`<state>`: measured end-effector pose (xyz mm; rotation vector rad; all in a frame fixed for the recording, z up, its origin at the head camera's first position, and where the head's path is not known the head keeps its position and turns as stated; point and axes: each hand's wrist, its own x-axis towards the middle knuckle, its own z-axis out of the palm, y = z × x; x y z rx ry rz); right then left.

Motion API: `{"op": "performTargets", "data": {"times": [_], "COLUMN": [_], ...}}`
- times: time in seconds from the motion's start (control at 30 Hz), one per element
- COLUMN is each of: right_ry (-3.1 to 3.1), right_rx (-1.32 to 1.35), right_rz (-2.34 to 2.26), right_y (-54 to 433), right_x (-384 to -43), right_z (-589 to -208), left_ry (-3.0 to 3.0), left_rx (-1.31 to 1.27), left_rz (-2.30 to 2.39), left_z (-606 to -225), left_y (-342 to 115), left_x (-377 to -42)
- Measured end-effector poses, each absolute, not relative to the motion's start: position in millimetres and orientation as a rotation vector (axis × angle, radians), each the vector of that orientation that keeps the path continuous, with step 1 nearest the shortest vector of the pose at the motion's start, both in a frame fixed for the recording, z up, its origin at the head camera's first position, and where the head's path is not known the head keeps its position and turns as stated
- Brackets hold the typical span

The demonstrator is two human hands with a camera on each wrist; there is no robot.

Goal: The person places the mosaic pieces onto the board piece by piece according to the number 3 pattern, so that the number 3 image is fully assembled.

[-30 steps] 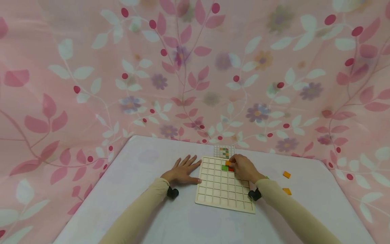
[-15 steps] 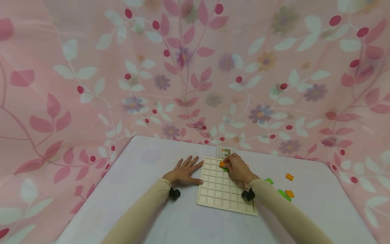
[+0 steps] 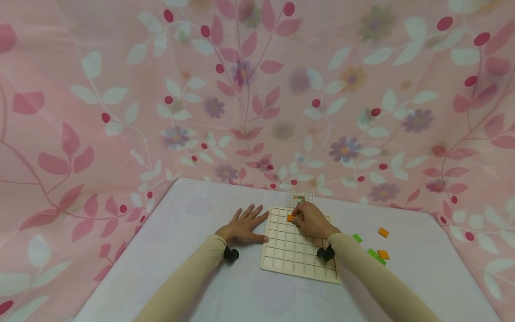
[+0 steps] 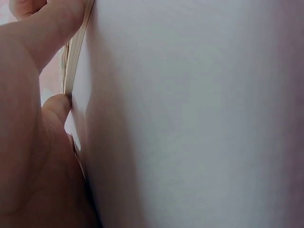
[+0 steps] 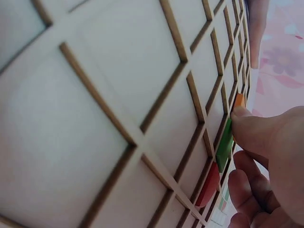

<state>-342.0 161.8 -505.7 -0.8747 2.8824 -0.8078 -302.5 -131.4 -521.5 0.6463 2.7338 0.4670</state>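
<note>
Head view: left hand (image 3: 240,228) (fingers spread) touches the grid board (image 3: 288,247) at nine o'clock; right hand (image 3: 315,222) pinches an orange tile (image 3: 290,218) towards eleven.

Grid board (image 3: 295,247) of smooth, matt wood

This looks like a screened-off tabletop recording corner — whether in a home, a lab or a studio cannot be told. Pink cloth (image 3: 257,89), printed with leaves, berries and blurred flowers, hangs in soft folds along the far side and down the left and right, hiding the room beyond. Before it stands a white-covered table (image 3: 249,295), bearing a gridded board (image 3: 289,250) with loose tiles (image 3: 383,232) to its right — and small black wrist cameras (image 3: 231,255) suggest filming
</note>
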Motion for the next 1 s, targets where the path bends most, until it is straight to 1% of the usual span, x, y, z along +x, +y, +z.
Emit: {"op": "performTargets", "data": {"times": [0.13,0.3,0.43,0.63,0.77,1.0], "right_ry": [2.876,2.877,2.878,2.874,2.862,2.823], "right_rx": [-0.921,-0.953,-0.943,-0.943,-0.946,-0.865], "right_rz": [-0.819,-0.806,-0.789,-0.770,-0.788,-0.851], "right_y": [163.0,163.2,162.4,161.5,162.2,162.5], "right_x": [-344.0,-345.2,-344.8,-346.9,-347.4,-345.3], "right_z": [-504.3,-503.3,-502.1,-500.3,-499.9,-499.6], "left_ry": [2.719,2.718,2.729,2.728,2.738,2.728], "left_rx": [0.648,0.647,0.645,0.640,0.637,0.618], "left_rz": [0.505,0.528,0.517,0.506,0.453,0.455], "left_z": [-523.9,-537.0,-542.5,-536.9,-544.0,-546.9], "left_y": [-132.5,-134.0,-134.6,-133.9,-134.2,-135.0], "left_x": [-304.3,-311.7,-314.4,-311.6,-316.7,-319.1]}}
